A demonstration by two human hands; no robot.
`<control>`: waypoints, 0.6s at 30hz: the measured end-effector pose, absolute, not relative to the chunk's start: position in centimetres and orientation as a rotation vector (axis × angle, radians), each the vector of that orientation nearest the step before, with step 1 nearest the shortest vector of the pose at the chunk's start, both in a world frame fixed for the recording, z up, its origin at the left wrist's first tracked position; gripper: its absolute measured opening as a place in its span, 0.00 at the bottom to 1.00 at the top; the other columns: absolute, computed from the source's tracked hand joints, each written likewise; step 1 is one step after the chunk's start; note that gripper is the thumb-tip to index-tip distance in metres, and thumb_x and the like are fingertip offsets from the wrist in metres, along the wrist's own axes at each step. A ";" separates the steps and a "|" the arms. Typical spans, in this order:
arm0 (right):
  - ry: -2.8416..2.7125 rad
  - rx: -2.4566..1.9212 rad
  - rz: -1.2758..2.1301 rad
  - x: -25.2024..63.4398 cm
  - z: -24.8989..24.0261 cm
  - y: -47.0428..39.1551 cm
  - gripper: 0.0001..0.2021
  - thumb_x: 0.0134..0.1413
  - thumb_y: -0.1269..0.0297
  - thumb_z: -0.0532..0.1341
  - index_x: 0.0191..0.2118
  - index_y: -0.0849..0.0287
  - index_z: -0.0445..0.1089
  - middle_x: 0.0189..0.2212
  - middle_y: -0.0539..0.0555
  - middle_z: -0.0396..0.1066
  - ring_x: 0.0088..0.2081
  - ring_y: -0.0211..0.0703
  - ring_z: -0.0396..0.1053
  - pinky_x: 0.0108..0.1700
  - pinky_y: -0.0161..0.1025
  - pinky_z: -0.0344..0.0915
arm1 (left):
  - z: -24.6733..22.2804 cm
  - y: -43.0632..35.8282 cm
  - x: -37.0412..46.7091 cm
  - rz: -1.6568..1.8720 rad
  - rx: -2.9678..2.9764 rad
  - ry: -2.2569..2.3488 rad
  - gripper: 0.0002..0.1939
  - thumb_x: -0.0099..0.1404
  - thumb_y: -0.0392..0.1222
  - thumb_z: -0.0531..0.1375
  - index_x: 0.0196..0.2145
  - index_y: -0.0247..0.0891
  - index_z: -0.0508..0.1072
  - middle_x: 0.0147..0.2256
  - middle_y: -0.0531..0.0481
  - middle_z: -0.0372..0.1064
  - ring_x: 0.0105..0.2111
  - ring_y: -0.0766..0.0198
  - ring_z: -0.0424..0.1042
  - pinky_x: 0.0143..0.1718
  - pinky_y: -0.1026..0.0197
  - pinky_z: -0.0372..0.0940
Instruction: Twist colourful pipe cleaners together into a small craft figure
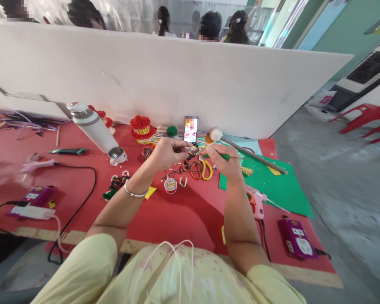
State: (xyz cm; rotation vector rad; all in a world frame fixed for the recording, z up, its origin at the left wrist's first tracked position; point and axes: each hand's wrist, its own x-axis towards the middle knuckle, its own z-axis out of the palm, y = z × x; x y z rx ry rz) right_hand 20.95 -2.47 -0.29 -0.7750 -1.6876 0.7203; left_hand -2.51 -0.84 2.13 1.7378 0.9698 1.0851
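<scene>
Worktop [177, 219], red-covered with a pale wooden edge, spreads beneath two closed hands: the left hand [166, 153] and the right hand [228, 164]. Dark multicoloured yarn [186, 165], pinched by the left hand and trailing between both, looks unfinished, its loose strands not yet gathered. A bead-trimmed multicoloured yarn bundle [116, 183], lying apart at left, looks further along. The right hand grips a slim green-handled tool [225, 156].

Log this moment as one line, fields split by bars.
left hand: pinching multicoloured yarn | right hand: gripping green-handled tool | near hands: scissors | beyond hands: lit phone
</scene>
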 end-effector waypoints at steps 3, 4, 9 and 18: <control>-1.722 -0.738 0.503 20.0 0.0 -2.8 0.11 0.68 0.53 0.66 0.40 0.46 0.86 0.39 0.51 0.88 0.42 0.48 0.84 0.50 0.47 0.80 | 2.0 -0.8 -2.3 1.226 1.680 1.082 0.16 0.53 0.34 0.71 0.41 0.32 0.88 0.25 0.51 0.75 0.24 0.69 0.68 0.26 0.65 0.62; -1.734 -0.724 0.451 19.7 0.0 -2.9 0.10 0.68 0.54 0.66 0.40 0.46 0.86 0.40 0.51 0.88 0.43 0.49 0.84 0.51 0.48 0.79 | 2.0 -0.9 -2.3 1.245 1.652 1.094 0.18 0.53 0.35 0.72 0.44 0.32 0.88 0.25 0.52 0.75 0.24 0.70 0.67 0.25 0.65 0.61; -1.751 -0.697 0.397 18.8 -0.3 -3.0 0.11 0.70 0.57 0.63 0.42 0.47 0.86 0.41 0.52 0.88 0.43 0.48 0.84 0.50 0.48 0.79 | 2.1 -1.1 -2.4 1.246 1.568 1.044 0.20 0.51 0.39 0.75 0.43 0.33 0.87 0.23 0.54 0.72 0.21 0.71 0.61 0.22 0.65 0.57; -1.881 -0.617 0.025 18.5 -1.3 -1.9 0.10 0.69 0.57 0.67 0.51 0.48 0.82 0.52 0.55 0.85 0.51 0.49 0.83 0.54 0.50 0.80 | 2.6 -1.7 -2.1 1.294 1.316 0.950 0.23 0.51 0.36 0.76 0.46 0.32 0.86 0.24 0.54 0.73 0.21 0.73 0.63 0.22 0.66 0.58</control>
